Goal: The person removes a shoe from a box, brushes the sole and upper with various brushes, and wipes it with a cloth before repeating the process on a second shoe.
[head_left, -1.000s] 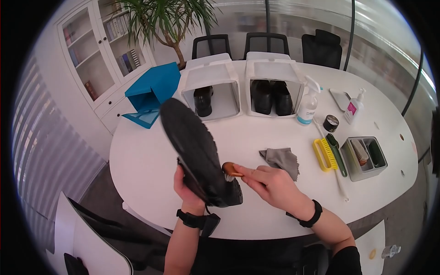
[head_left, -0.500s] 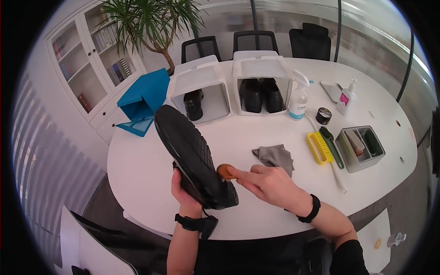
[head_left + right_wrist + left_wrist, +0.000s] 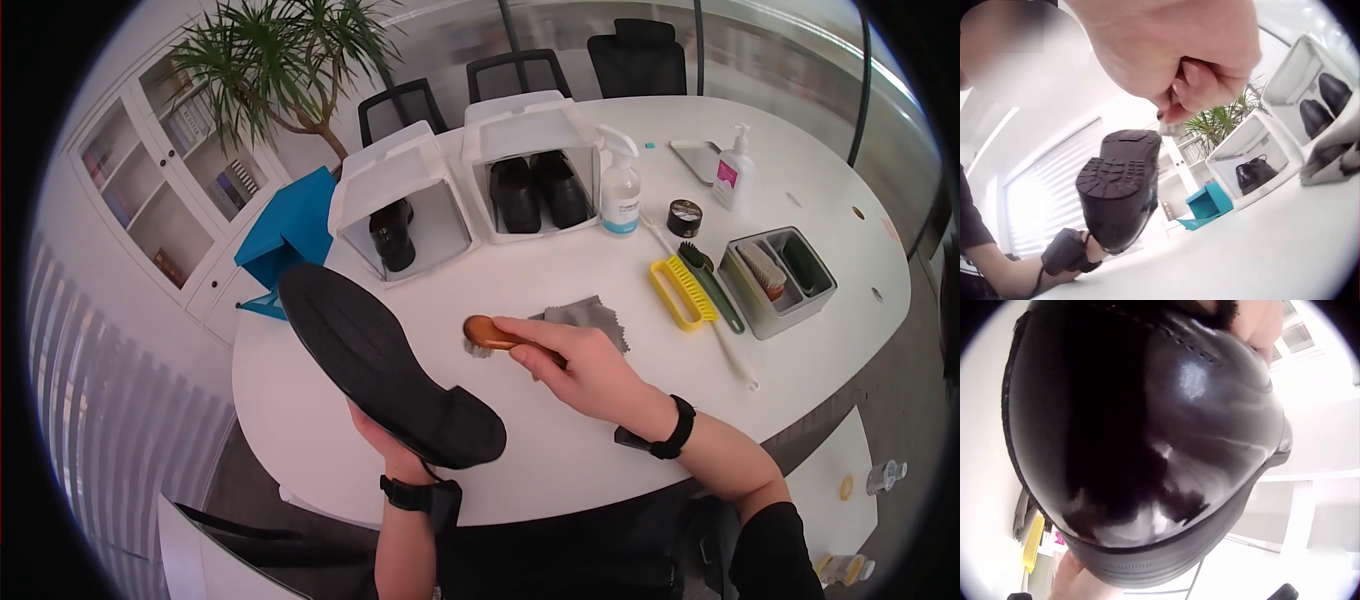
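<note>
A black shoe [image 3: 370, 365] is held above the table by my left hand [image 3: 392, 448], its sole facing up; most of the fingers are hidden behind it. Its glossy heel or toe surface [image 3: 1147, 425] fills the left wrist view. My right hand [image 3: 590, 372] grips a brown wooden brush [image 3: 490, 333] with pale bristles pointing down, a short gap to the right of the shoe. In the right wrist view the treaded sole [image 3: 1113, 175] hangs below the curled right hand [image 3: 1179, 56]. Partly behind that hand, a grey cloth [image 3: 590, 318] lies on the table.
Two white boxes [image 3: 400, 275] [image 3: 530, 235] hold black shoes, with a blue box [image 3: 290, 225] to their left. Rightward stand a spray bottle [image 3: 620, 190], black tin [image 3: 684, 217], pump bottle [image 3: 733, 175], yellow brush [image 3: 683, 295], green brush [image 3: 712, 290] and grey holder [image 3: 778, 310].
The brush has come away from the shoe, and the shoe has turned so its sole faces the head camera more. The head view has shifted, moving the table items left and up.
</note>
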Motion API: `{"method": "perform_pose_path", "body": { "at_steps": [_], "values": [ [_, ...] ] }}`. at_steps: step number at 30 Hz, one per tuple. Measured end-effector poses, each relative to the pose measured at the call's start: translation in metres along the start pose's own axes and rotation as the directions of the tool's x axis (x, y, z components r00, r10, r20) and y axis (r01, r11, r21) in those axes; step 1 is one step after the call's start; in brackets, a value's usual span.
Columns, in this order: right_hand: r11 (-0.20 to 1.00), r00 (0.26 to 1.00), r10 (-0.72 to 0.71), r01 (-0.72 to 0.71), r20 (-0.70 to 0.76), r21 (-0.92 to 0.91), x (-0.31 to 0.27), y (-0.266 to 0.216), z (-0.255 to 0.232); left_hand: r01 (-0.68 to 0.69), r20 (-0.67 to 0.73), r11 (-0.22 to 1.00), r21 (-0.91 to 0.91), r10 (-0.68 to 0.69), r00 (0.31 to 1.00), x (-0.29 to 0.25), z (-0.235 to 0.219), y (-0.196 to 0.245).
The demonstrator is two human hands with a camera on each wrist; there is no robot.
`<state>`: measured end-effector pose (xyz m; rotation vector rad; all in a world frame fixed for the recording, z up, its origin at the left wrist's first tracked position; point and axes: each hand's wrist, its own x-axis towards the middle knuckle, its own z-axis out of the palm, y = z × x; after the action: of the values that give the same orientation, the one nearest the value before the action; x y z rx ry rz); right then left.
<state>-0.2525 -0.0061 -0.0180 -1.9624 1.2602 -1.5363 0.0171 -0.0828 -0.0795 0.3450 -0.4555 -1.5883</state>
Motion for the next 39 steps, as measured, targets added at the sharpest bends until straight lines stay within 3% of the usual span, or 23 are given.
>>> {"method": "perform_pose_path", "body": {
  "at_steps": [1, 3, 4, 6, 8, 10, 12, 15, 17, 20, 21, 22, 24, 25, 26, 29, 30, 32, 33, 34, 36, 38, 39],
  "values": [
    [1.000, 1.000, 0.004, -0.004, 0.003, 0.008, -0.002, -0.002, 0.003, -0.002, -0.008, 1.000, 0.006, 0.002, 1.000, 0.000, -0.005, 0.003],
    [0.972, 0.971, -0.233, 0.231, 0.051, 0.040, -0.003, -0.005, 0.006, 0.060, 0.115, 0.994, -0.089, -0.049, 0.992, 0.006, -0.008, 0.006],
    [0.972, 0.971, -0.233, 0.231, 0.047, 0.040, -0.004, -0.008, 0.006, 0.061, 0.118, 0.994, -0.087, -0.051, 0.992, 0.006, -0.007, 0.006],
    [0.964, 0.934, -0.240, 0.262, 0.265, -0.050, -0.010, -0.014, 0.010, 0.063, 0.035, 0.996, -0.058, -0.061, 0.998, 0.001, 0.002, 0.006],
    [0.975, 0.926, -0.223, 0.214, 0.304, 0.062, -0.011, -0.013, 0.012, 0.074, 0.046, 0.995, -0.065, -0.071, 0.996, 0.002, -0.005, 0.010],
    [0.949, 0.846, -0.283, 0.179, 0.452, 0.260, -0.006, -0.010, 0.004, 0.077, 0.065, 0.994, -0.071, -0.073, 0.995, 0.004, -0.008, 0.015],
    [0.932, 0.830, -0.317, 0.183, 0.460, 0.312, -0.002, -0.006, -0.003, -0.020, -0.089, 0.999, -0.031, 0.017, 0.996, 0.006, -0.003, 0.019],
    [0.907, 0.852, -0.296, 0.108, 0.431, 0.408, -0.001, -0.003, -0.002, 0.023, 0.003, 0.999, -0.034, -0.023, 1.000, -0.003, -0.008, 0.021],
    [0.916, 0.836, -0.147, -0.087, 0.528, 0.392, 0.000, -0.009, 0.002, 0.011, -0.003, 0.999, -0.032, -0.011, 1.000, -0.003, -0.008, 0.015],
    [0.946, 0.860, -0.146, -0.025, 0.489, 0.324, 0.002, -0.014, 0.016, 0.039, -0.005, 0.999, -0.032, -0.039, 0.999, -0.005, -0.005, 0.009],
    [0.957, 0.914, -0.213, 0.124, 0.346, 0.261, 0.003, -0.013, 0.020, 0.074, 0.000, 0.996, -0.041, -0.074, 0.997, -0.006, -0.003, 0.007],
    [0.958, 0.915, -0.208, 0.119, 0.347, 0.261, 0.003, -0.013, 0.018, 0.078, -0.003, 0.996, -0.041, -0.078, 0.997, -0.006, 0.001, 0.005],
    [0.973, 0.922, -0.071, -0.021, 0.382, 0.231, 0.003, -0.014, 0.014, 0.035, -0.091, 0.999, -0.002, -0.035, 0.995, -0.004, 0.010, 0.003],
    [0.951, 0.932, -0.199, 0.109, 0.304, 0.289, 0.001, -0.005, 0.016, 0.029, -0.089, 1.000, 0.002, -0.029, 0.996, -0.002, 0.008, 0.005],
    [0.949, 0.930, -0.206, 0.114, 0.304, 0.295, 0.002, -0.003, 0.009, -0.004, -0.055, 1.000, -0.028, 0.003, 0.998, 0.000, 0.004, 0.009],
    [0.974, 0.742, -0.228, 0.178, 0.630, 0.143, 0.009, 0.012, -0.026, -0.067, 0.000, 0.995, -0.071, 0.068, 0.998, 0.003, -0.010, 0.024],
    [0.971, 0.738, -0.239, 0.190, 0.631, 0.145, 0.010, 0.013, -0.035, -0.092, 0.028, 0.992, -0.087, 0.095, 0.995, 0.005, -0.014, 0.028],
    [0.994, 0.763, -0.049, -0.024, 0.645, 0.103, 0.014, 0.006, -0.045, -0.139, 0.050, 0.989, -0.056, 0.142, 0.989, 0.010, -0.025, 0.029],
    [0.984, 0.801, 0.004, -0.110, 0.599, 0.141, 0.015, 0.000, -0.045, -0.154, -0.005, 0.987, -0.049, 0.154, 0.988, 0.015, -0.025, 0.027],
    [0.986, 0.796, -0.020, -0.085, 0.605, 0.145, 0.018, -0.001, -0.040, -0.171, -0.058, 0.984, -0.045, 0.168, 0.984, 0.019, -0.025, 0.024],
    [0.955, 0.891, -0.055, -0.085, 0.451, 0.285, 0.015, -0.002, -0.030, -0.225, -0.139, 0.974, 0.017, 0.225, 0.964, 0.010, -0.006, 0.015],
    [0.959, 0.860, -0.191, 0.060, 0.473, 0.278, 0.012, -0.008, -0.021, -0.058, -0.055, 0.991, -0.121, 0.052, 0.997, 0.002, -0.002, 0.010],
    [0.946, 0.816, -0.227, 0.055, 0.532, 0.320, 0.011, -0.011, -0.018, -0.021, -0.016, 0.987, -0.158, 0.019, 1.000, 0.001, 0.002, 0.009]
  ]
}}
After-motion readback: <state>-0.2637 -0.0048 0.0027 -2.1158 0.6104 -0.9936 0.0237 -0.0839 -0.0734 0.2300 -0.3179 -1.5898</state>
